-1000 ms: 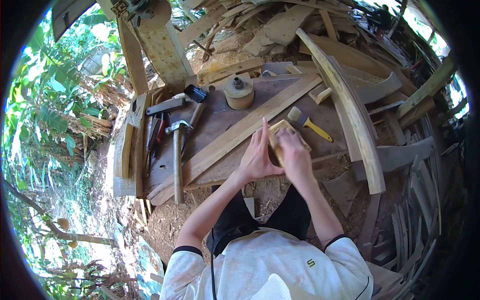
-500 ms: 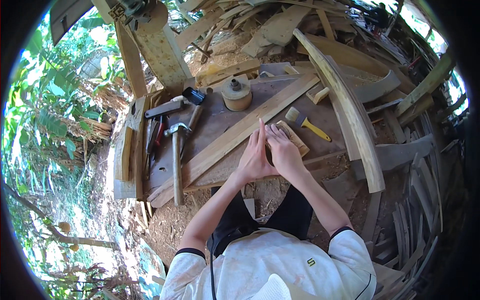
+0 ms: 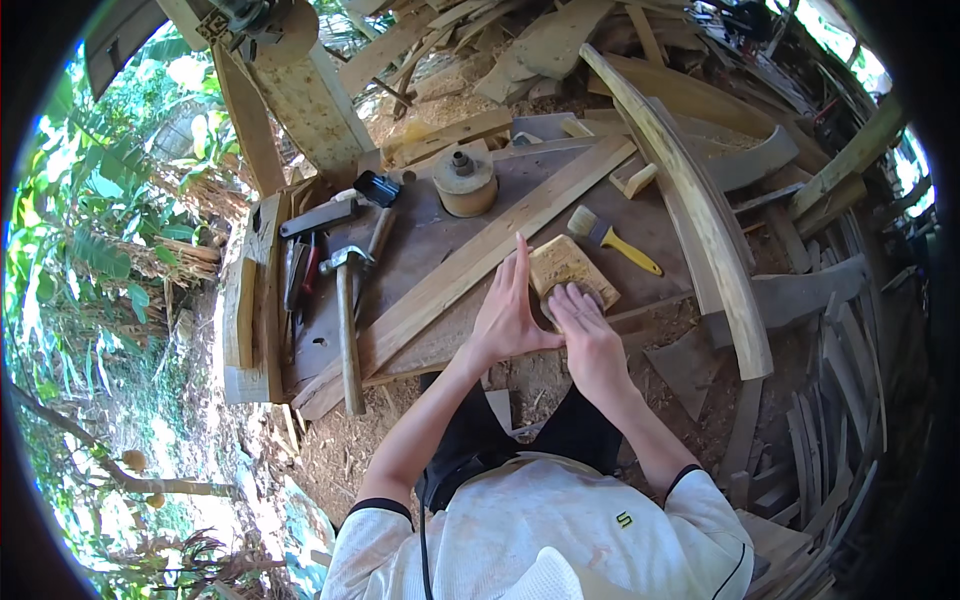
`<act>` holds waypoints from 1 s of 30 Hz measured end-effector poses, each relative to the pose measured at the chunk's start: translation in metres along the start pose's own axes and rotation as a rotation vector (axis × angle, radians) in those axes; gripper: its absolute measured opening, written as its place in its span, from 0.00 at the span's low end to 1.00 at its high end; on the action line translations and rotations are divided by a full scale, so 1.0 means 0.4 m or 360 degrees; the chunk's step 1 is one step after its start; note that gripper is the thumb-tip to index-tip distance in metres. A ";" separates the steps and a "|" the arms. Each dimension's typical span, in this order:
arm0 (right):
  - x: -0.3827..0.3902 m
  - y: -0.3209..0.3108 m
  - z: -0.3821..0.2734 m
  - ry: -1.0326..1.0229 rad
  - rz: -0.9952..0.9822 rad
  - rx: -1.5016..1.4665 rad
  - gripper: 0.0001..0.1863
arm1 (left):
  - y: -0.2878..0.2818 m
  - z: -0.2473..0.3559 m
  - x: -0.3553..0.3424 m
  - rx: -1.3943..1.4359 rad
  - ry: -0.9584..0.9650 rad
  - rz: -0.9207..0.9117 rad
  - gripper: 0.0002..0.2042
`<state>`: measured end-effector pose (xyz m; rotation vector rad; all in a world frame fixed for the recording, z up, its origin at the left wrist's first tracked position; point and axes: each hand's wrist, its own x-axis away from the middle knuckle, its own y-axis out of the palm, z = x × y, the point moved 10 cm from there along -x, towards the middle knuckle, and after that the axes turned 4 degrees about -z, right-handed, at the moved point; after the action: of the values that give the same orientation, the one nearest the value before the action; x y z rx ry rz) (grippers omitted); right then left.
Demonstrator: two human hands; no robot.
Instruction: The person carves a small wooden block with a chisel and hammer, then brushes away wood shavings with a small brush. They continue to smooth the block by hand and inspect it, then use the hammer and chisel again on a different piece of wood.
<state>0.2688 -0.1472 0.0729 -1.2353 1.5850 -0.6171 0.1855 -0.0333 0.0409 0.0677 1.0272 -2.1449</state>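
A squarish pale wooden block (image 3: 568,262) lies near the bench's front edge, slightly turned, with a rough-looking patch on its top. My left hand (image 3: 508,318) braces the block's left side and near corner. Its fingers are stretched out and its thumb is spread away. My right hand (image 3: 592,335) presses on the near part of the block, fingers together and nearly flat. A small dark flat piece (image 3: 598,298) shows at those fingertips; it looks like an abrasive sheet, but most of it is covered. To the right of the block lies a yellow-handled paintbrush (image 3: 618,243).
A long plank (image 3: 470,268) crosses the bench (image 3: 425,225) diagonally. Left of it lie a hammer (image 3: 347,320), red-handled pliers (image 3: 311,262) and other tools. A round spindle-topped piece (image 3: 464,183) stands behind. A long curved pole (image 3: 690,220) borders the right, with scrap wood beyond.
My right hand has slid towards me and rightwards over the block with the dark piece, uncovering the block's far part. My left hand stays about where it was.
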 end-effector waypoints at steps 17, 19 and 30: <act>-0.099 0.072 0.012 0.0013 -0.0038 -0.0114 0.22 | 0.006 -0.016 0.003 0.0011 0.0019 0.0038 0.86; -0.100 0.026 0.082 0.0193 0.0013 -0.0055 0.22 | 0.002 -0.007 0.004 0.0072 0.0010 0.0064 0.86; 0.018 -0.048 0.113 0.0505 0.0185 -0.0006 0.19 | 0.000 0.003 0.005 0.0066 -0.0042 -0.0005 0.88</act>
<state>0.3179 -0.1527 0.0690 -1.0766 1.9062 -0.7637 0.1843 -0.0352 0.0411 0.0569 0.9684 -2.1645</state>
